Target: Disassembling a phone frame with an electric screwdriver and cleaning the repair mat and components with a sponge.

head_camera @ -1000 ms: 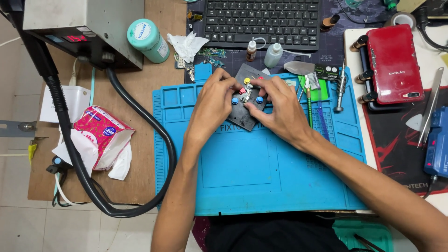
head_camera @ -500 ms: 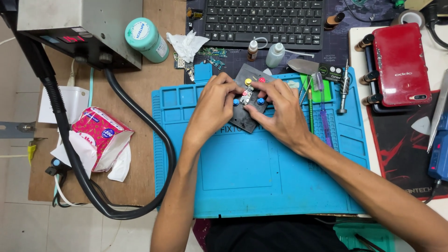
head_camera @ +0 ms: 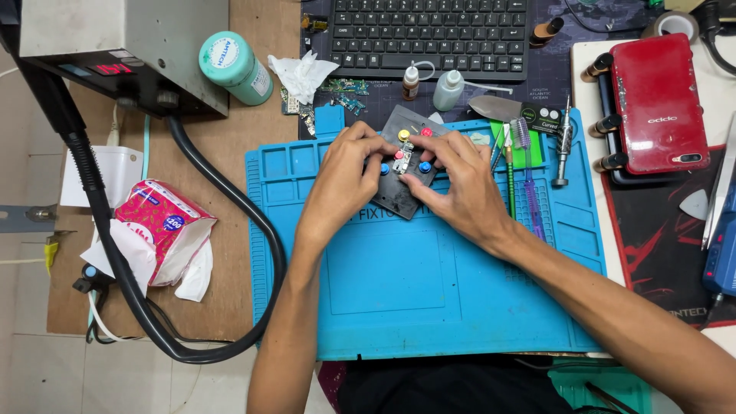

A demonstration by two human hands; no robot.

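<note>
We see two hands over a dark board holder (head_camera: 399,195) w/ coloured knobs on it: yellow, red, blue. It sits tilted at the top middle of the blue work mat (head_camera: 429,291), touching the mat. A tiny circuit piece (head_camera: 403,158) lies in the middle of the holder, between the knobs.

The left hand (head_camera: 341,180) rests on the holder's left side. Its fingers (head_camera: 368,138) are curled & press down on the holder's top left part, near the blue knob. The right hand (head_camera: 460,184) rests on the holder's right side. Its fingers (head_camera: 429,146) are bent too, tips next to the red knob & the other blue knob, thumb on the holder's lower edge. So both hands are half closed, pinching at the holder. We can't tell if the fingertips touch the tiny piece or only the knobs.

Just right of the right hand, on the mat, lie thin tools: a green-handled one (head_camera: 509,172), a purple brush (head_camera: 527,184) & a metal screwdriver (head_camera: 564,146). Above the mat stand two small bottles (head_camera: 429,84), and behind them is a black keyboard (head_camera: 433,34). A red phone (head_camera: 658,103) lies far right on a white stand, well apart from the hands.

On the left side, on the brown table, we see a grey machine (head_camera: 123,46) w/ a thick black hose (head_camera: 230,222) that loops round beside the mat. A teal can (head_camera: 234,67) lies near the machine. A pink tissue pack (head_camera: 157,230) sits inside the hose loop.
</note>
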